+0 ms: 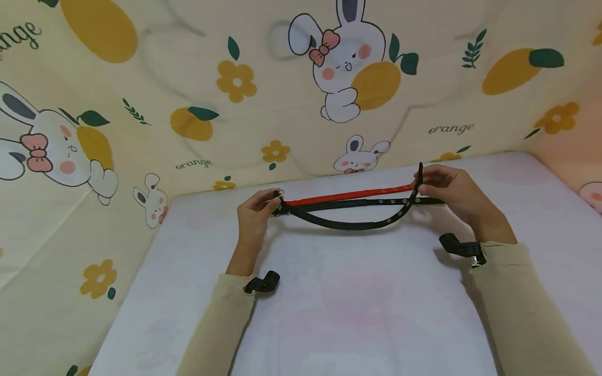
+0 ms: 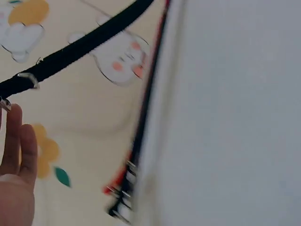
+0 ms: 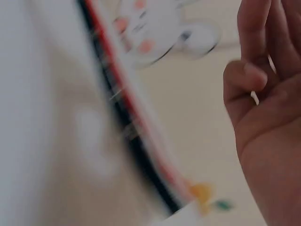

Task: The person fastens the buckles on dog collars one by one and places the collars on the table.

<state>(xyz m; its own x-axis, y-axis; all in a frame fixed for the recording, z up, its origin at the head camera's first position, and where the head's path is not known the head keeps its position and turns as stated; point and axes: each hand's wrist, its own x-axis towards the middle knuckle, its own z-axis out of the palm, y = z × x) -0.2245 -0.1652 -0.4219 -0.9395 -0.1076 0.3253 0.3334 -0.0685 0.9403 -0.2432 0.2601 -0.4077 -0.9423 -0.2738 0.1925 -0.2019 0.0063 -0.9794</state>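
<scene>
**Work under way: one of three raised, two laid down**

The counter [image 1: 348,292] lies beneath. A black strap [image 1: 348,226] sags, lifted and unfastened, between the left hand [image 1: 253,219] and right hand [image 1: 458,190], which pinch its opposite ends. Beyond it, a red strap [image 1: 348,197] and a second black strap [image 1: 348,204] appear to lie side by side. A metal loop [image 2: 31,79] sits near the left fingertips. Handling of the raised strap seems unfinished; how much remains cannot be told.

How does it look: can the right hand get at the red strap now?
Probably yes. The red strap runs right up to the right hand in the head view. Only a curved black strap, which that hand seems to pinch, crosses there, so the grip may need loosening.
</scene>
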